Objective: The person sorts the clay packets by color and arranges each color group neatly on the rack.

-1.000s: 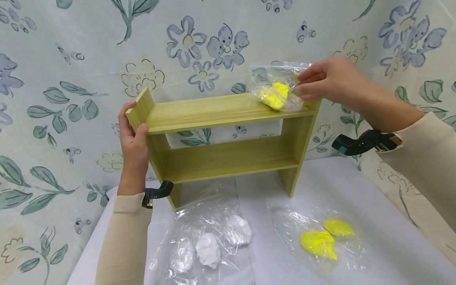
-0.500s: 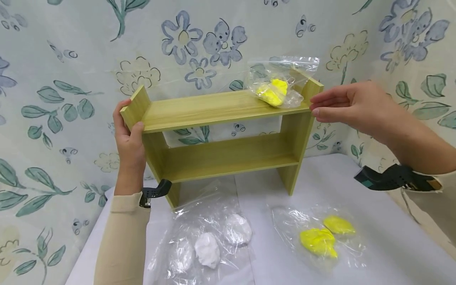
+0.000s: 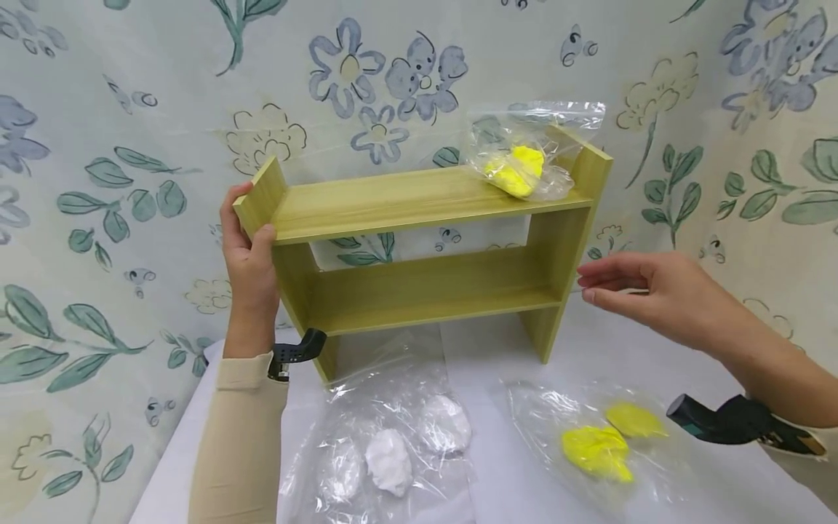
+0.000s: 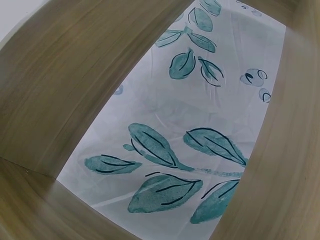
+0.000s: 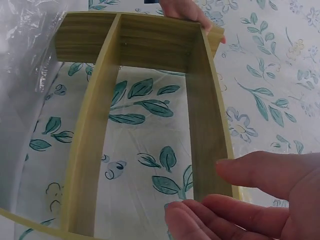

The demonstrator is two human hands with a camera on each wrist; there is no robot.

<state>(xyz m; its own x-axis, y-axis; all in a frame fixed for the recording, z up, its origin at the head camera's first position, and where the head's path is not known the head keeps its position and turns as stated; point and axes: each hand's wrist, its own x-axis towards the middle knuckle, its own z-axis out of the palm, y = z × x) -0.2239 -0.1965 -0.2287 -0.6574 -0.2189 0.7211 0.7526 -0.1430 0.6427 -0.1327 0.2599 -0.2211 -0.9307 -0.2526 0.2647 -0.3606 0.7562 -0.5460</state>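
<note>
A small two-tier wooden shelf (image 3: 419,287) stands tilted on the table. My left hand (image 3: 251,266) grips the upper end of its left side panel, thumb in front. On the top board, at the right, sits a clear zip bag (image 3: 563,120) with yellow lumps (image 3: 517,173) inside. My right hand (image 3: 661,298) is off to the right of the right panel, holding nothing, with its fingers loosely extended. The right wrist view shows the right hand's fingers (image 5: 260,175) apart and the shelf frame (image 5: 85,145) beyond. Only the shelf's inside boards (image 4: 75,65) appear in the left wrist view.
In front of the shelf lies a clear bag (image 3: 419,378) with white lumps (image 3: 389,462). To its right is another clear bag (image 3: 533,407) holding yellow lumps (image 3: 596,451). A floral cloth (image 3: 164,80) hangs behind the white-covered table (image 3: 497,466).
My right hand has let go of the zip bag on the top board and moved right and down, past the right panel. The left hand keeps its hold on the shelf.
</note>
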